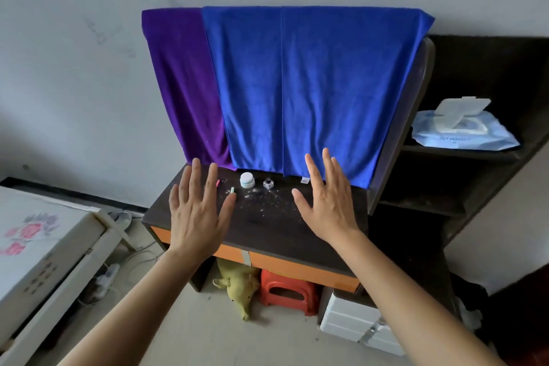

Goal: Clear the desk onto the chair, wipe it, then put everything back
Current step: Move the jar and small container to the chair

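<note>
a lived-in home room: towels (297,89) draped over a dark desk (267,223), plush toy (237,285) and plastic stool (286,291) beneath

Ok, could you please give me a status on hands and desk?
Left hand open, right hand open, both over the desk, holding nothing. White jar, glass bottle, pink stick, green stick on it; white specks unwiped. Blue towel hangs behind.

Pale wall (74,68), beige floor (193,336), dark side shelves (475,208).
</note>
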Action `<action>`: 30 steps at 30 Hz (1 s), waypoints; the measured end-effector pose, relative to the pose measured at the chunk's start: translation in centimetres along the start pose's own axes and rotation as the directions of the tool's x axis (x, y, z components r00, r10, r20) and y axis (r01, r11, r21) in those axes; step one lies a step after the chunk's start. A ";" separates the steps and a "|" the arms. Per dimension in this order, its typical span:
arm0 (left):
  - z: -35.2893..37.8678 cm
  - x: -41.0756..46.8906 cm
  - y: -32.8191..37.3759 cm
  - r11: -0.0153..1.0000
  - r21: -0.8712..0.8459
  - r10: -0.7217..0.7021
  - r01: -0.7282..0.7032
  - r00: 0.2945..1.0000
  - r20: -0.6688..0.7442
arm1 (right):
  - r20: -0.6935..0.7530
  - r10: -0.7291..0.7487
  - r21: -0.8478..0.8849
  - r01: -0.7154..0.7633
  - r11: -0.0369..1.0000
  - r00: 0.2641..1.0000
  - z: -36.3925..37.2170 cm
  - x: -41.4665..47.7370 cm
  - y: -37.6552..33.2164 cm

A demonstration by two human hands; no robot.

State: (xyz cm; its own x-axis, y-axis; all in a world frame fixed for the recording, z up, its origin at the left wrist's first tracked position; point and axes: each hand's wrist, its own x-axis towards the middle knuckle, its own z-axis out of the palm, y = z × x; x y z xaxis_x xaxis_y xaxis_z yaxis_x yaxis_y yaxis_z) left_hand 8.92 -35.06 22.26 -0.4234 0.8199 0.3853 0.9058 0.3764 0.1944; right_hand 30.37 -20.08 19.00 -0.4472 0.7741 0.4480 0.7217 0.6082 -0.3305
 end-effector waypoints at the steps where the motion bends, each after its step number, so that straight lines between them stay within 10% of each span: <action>1: 0.8 0.6 -0.4 1.000 0.014 0.001 -0.001 1.000 0.023 | 0.014 0.000 0.006 0.000 1.000 1.000 0.8 0.9 0.0; 10: 10.6 10.2 -9.0 0.997 -0.032 -0.056 0.064 0.973 0.222 | 0.203 0.054 -0.038 -0.048 0.998 0.978 12.2 8.1 0.0; 17: 19.0 18.6 -14.1 0.972 -0.233 0.095 0.039 0.838 0.537 | 0.352 0.286 -0.134 -0.254 0.958 0.891 19.3 13.9 -0.8; 30: 32.8 24.3 -14.5 0.962 -0.274 0.199 0.001 0.682 0.704 | 0.550 0.388 -0.093 -0.407 0.909 0.740 31.6 16.9 2.5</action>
State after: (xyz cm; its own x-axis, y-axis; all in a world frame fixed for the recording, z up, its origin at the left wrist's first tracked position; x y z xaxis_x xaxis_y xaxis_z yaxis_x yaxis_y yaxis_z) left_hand -14.06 -6.42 -0.77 -0.0981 0.9377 -0.3333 0.8668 0.2450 0.4342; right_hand 7.90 0.06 -0.52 -0.3413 0.9051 -0.2536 0.8870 0.2209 -0.4055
